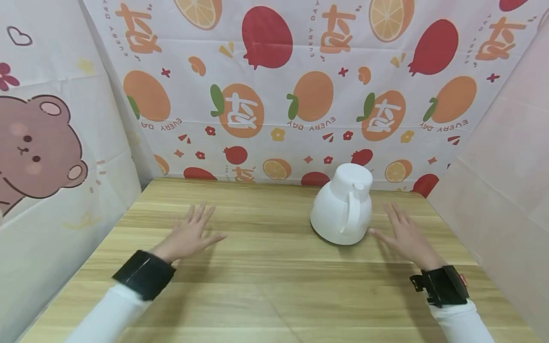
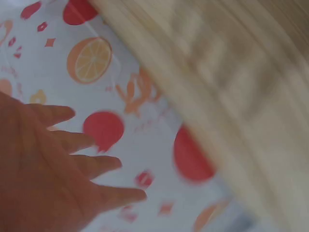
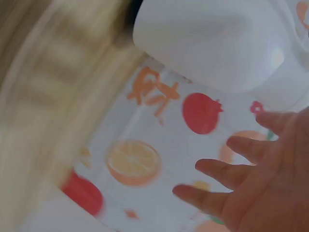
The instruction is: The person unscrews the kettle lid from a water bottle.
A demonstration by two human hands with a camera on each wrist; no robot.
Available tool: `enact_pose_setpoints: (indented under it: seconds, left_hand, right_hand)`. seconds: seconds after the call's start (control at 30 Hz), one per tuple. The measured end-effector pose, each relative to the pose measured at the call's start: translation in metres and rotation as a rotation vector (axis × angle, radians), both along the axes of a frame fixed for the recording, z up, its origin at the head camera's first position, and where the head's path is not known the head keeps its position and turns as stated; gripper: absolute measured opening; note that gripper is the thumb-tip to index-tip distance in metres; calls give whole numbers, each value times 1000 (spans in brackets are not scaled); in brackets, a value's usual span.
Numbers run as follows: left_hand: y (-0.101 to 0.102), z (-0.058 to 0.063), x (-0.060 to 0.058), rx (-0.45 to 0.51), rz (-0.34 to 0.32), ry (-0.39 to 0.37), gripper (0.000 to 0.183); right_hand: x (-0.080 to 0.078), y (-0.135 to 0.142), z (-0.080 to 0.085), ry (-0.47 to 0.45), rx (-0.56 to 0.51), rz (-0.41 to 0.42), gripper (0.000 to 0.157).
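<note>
A white jug [image 1: 337,208] with a narrow top, a wide base and a handle [image 1: 352,213] stands on the wooden table at the back, right of the middle. My right hand [image 1: 407,236] is just to its right, fingers spread and straight, the thumb tip close to the jug's side. Whether the thumb touches it I cannot tell. In the right wrist view the jug [image 3: 212,43] fills the top, above the spread fingers. Over the left part of the table my left hand [image 1: 187,234] is spread flat, holding nothing.
The wooden table [image 1: 240,271] reaches back to a white fruit-print cloth [image 1: 274,128]. A bear-print cloth [image 1: 103,157] hangs on the left, and a plain pale wall [image 1: 506,190] closes off the right side. Black bands [image 1: 145,275] circle both wrists.
</note>
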State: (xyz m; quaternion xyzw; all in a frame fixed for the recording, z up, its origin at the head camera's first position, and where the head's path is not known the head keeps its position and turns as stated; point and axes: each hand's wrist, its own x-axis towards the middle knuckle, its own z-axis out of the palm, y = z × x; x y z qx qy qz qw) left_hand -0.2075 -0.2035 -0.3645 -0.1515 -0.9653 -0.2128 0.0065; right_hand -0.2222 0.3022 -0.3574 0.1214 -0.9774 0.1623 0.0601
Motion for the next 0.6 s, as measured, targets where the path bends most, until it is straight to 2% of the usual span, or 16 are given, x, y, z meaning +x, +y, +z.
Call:
enact_pose_setpoints:
  seconds: [0.1, 0.2, 0.33, 0.4, 0.5, 0.6]
  left_hand:
    - [19, -7, -24, 123, -57, -46, 88]
    - [48, -16, -51, 224, -101, -109, 89]
    - [94, -27, -84, 287, -150, -165, 89]
    - [116, -33, -99, 306, -187, -155, 88]
    - [146, -40, -112, 346, -216, -152, 88]
    - [169, -45, -118, 392, -223, -188, 90]
  right_hand:
    - [-15, 3, -10, -39, -135, 25, 91]
    - [-28, 4, -19, -82, -236, 34, 94]
    - [-40, 3, -28, -129, -314, 17, 98]
    - [-44, 1, -31, -147, -349, 12, 100]
    - [-48, -2, -34, -160, -389, 10, 102]
    - [-51, -5, -38, -166, -427, 25, 103]
